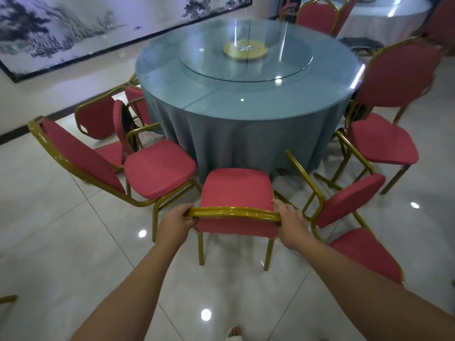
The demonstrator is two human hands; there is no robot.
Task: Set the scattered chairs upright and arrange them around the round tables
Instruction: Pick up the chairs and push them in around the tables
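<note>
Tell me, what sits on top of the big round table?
On the table lies a glass turntable with a yellow disc at its centre. The blue cloth hides whatever is beneath.

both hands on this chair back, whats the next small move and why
Probably ease the chair a little forward, toward the round table. It stands upright facing the table, the left hand and right hand both grip its gold top rail, and its seat front looks about level with the tablecloth's hem, not yet tucked in.
</note>
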